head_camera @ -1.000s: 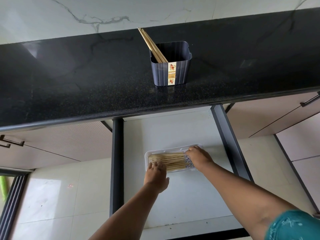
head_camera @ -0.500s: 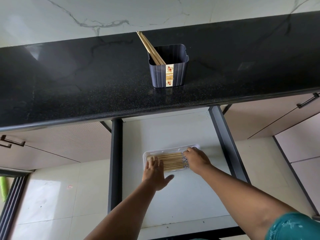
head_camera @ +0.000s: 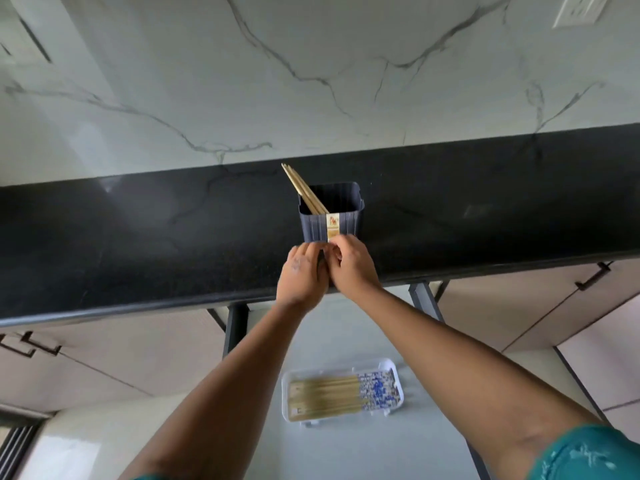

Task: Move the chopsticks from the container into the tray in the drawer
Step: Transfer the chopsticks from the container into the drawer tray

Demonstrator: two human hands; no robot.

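A dark blue ribbed container [head_camera: 341, 223] stands on the black countertop [head_camera: 138, 244] with a few wooden chopsticks [head_camera: 304, 192] leaning out to the left. My left hand [head_camera: 301, 275] and my right hand [head_camera: 353, 268] meet right in front of the container's base, fingers curled and touching each other. The right fingertips rest against the container's label. Nothing shows in either hand. Below, in the open drawer [head_camera: 346, 452], a white tray [head_camera: 284, 400] holds several chopsticks [head_camera: 325, 396] lying side by side, their blue-patterned ends to the right.
A marbled white wall rises behind the counter, with a socket [head_camera: 581, 8] at the top right. Closed beige cabinet fronts flank the drawer, and a dark handle [head_camera: 592, 280] sits on the right one. Dark drawer rails run on both sides.
Both hands have left the tray in the drawer and risen to the countertop, meeting in front of the container. My view has tilted upward.
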